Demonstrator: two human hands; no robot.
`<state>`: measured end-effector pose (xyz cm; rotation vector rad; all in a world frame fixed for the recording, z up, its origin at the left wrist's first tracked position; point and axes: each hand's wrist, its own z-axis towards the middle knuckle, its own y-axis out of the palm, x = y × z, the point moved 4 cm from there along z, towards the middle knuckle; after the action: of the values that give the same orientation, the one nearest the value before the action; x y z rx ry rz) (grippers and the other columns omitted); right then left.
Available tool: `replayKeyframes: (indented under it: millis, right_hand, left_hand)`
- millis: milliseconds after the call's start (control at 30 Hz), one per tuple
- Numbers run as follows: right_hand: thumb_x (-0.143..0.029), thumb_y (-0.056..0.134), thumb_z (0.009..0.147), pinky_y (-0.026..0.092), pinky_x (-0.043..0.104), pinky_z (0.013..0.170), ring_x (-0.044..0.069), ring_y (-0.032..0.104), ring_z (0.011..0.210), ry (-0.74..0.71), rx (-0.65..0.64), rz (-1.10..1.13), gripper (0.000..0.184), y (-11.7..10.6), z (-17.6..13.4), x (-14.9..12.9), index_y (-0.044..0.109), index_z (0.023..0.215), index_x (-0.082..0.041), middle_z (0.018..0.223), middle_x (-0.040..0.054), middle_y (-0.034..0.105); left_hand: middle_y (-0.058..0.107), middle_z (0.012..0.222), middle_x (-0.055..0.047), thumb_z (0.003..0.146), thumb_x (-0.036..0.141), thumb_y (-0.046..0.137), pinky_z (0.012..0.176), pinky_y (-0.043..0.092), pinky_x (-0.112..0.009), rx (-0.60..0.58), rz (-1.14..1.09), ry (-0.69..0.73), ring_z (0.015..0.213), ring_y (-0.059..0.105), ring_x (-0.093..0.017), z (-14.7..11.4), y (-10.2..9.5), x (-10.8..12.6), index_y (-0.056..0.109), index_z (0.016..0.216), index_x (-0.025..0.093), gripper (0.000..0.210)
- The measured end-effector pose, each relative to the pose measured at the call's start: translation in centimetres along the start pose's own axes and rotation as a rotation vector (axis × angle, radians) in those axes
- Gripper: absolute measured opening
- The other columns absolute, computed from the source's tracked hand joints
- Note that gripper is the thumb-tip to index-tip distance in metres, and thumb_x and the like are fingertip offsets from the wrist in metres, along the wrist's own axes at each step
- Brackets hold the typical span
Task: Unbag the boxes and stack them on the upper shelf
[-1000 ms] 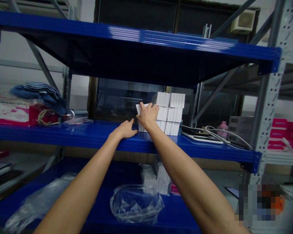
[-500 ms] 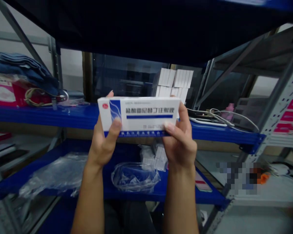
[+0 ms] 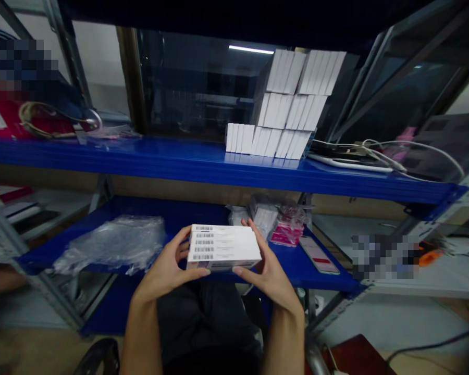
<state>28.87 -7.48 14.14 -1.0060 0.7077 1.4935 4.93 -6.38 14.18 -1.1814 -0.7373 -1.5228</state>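
Between my two hands is a stack of several white medicine boxes (image 3: 224, 244), their barcoded long sides turned up. My left hand (image 3: 172, 268) grips the left end, with its thumb along the near face. At the right end, my right hand (image 3: 268, 268) holds the same stack, thumb in front and fingers behind. The stack is held in the air, low over the front of the lower blue shelf (image 3: 203, 211). Just behind it lie plastic-wrapped white boxes (image 3: 264, 216) and a pink wrapped pack (image 3: 287, 232).
On the upper blue shelf (image 3: 172, 159) stand piled white boxes (image 3: 285, 109), with a white cable (image 3: 379, 148) to their right. Clear plastic wrap (image 3: 117, 242) lies on the lower shelf's left, and a phone (image 3: 318, 255) on its right. Metal posts frame both sides.
The boxes have come down from upper-shelf height, and their barcoded sides now show instead of the printed front. The view has tilted downward, uncovering the piled white boxes.
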Motion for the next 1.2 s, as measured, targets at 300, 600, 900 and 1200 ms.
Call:
replayKeyframes:
  millis: [300,600,900,1200]
  right_hand:
    - [-0.011,0.081,0.070,0.042,0.037,0.114,0.027,0.043,0.147,-0.069,0.065,-0.016,0.072,-0.2,-0.9,0.6,0.051,0.133,-0.031,0.165,0.0085,0.037]
    - [-0.036,0.085,0.076,0.049,0.047,0.113,0.031,0.058,0.135,0.049,0.179,0.118,0.094,-0.2,0.3,2.9,0.038,0.157,-0.025,0.153,0.0124,0.054]
    - [-0.045,0.083,0.075,0.043,0.049,0.117,0.030,0.059,0.135,0.156,0.313,0.142,0.093,0.6,1.9,8.9,0.043,0.156,-0.020,0.155,0.0137,0.052]
    - [-0.047,0.080,0.070,0.051,0.052,0.107,0.030,0.068,0.120,0.220,0.315,0.014,0.071,-0.6,1.5,11.8,0.067,0.132,-0.016,0.127,0.0125,0.073]
  left_hand:
    - [0.049,0.152,-0.013,0.074,0.015,0.083,0.109,0.052,-0.044,0.048,0.162,0.163,0.138,0.054,-0.031,-0.2,0.4,0.0,0.054,0.139,0.029,0.073]
    - [0.052,0.155,-0.016,0.073,0.032,0.088,0.103,0.057,-0.048,0.161,-0.073,0.017,0.120,0.069,-0.030,1.1,0.4,-1.0,0.038,0.158,0.027,0.099]
    - [0.062,0.146,-0.012,0.094,0.048,0.066,0.119,0.041,-0.043,0.419,-0.061,-0.055,0.137,0.057,-0.027,4.7,3.4,-8.5,0.052,0.149,0.021,0.063]
    - [0.072,0.126,-0.012,0.090,0.032,0.067,0.110,0.051,-0.042,0.611,0.263,0.064,0.121,0.067,-0.027,3.9,2.8,-8.2,0.074,0.117,0.019,0.031]
